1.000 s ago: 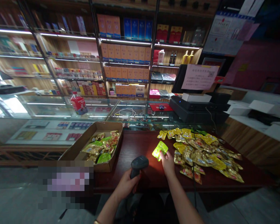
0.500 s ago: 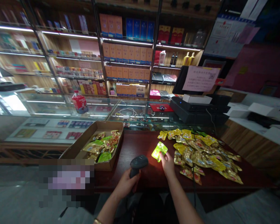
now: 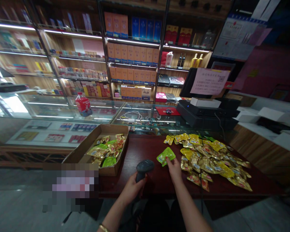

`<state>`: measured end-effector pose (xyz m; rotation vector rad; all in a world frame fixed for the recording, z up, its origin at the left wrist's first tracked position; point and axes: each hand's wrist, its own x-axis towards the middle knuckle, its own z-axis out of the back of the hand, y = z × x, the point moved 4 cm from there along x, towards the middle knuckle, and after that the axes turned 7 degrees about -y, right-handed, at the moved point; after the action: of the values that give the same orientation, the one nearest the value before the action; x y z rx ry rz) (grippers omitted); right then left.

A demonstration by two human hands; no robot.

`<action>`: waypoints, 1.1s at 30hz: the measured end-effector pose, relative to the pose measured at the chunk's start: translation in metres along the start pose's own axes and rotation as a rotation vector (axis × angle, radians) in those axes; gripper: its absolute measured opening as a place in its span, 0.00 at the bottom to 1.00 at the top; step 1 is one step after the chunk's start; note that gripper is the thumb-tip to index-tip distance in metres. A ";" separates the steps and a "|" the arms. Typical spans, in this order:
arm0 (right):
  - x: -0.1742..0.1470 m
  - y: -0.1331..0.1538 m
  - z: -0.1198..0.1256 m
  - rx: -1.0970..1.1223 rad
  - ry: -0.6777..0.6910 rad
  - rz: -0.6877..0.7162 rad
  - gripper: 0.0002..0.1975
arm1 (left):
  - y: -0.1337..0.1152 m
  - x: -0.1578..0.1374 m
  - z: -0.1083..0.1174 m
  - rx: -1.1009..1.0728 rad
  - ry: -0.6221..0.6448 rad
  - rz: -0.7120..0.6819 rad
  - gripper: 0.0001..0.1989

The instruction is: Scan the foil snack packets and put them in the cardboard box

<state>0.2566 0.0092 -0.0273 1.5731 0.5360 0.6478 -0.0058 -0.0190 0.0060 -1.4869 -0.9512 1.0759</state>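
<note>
Altogether two hands [image 3: 132,187], one scanner [image 3: 145,165]

A head-worn camera looks forward and down over a nearby reddish-brown table [image 3: 138,149]. Lit shelves [image 3: 136,42] fill the distance.

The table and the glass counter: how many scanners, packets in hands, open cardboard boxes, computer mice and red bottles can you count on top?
Barcode scanner, in the left hand: 1
Green packet, in the right hand: 1
Open cardboard box: 1
Computer mouse: 1
Red bottle: 1
Total: 5
</note>
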 end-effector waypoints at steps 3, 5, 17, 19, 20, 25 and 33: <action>0.008 0.005 -0.009 0.056 -0.079 -0.131 0.25 | 0.005 0.004 0.000 -0.048 -0.015 0.028 0.23; 0.009 0.024 -0.037 0.117 -0.034 -0.139 0.25 | 0.008 0.007 0.000 -0.078 -0.023 0.026 0.23; 0.022 0.096 -0.173 -0.380 0.319 0.273 0.24 | 0.011 0.009 0.004 -0.048 -0.053 0.032 0.27; 0.043 0.075 -0.137 -0.692 0.246 0.320 0.27 | 0.014 0.010 0.005 -0.061 -0.055 0.031 0.28; 0.054 0.064 -0.121 -0.805 0.228 0.305 0.29 | 0.015 0.010 0.005 -0.065 -0.054 0.030 0.29; 0.087 0.024 -0.073 -1.251 0.264 0.289 0.32 | 0.016 0.010 0.008 -0.057 -0.067 0.014 0.29; 0.031 0.019 -0.029 -1.057 0.304 0.551 0.20 | 0.013 0.010 0.009 -0.073 -0.066 0.018 0.26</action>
<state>0.2583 0.0495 -0.0046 0.5893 -0.0807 1.3284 -0.0111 -0.0087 -0.0090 -1.5297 -1.0354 1.1195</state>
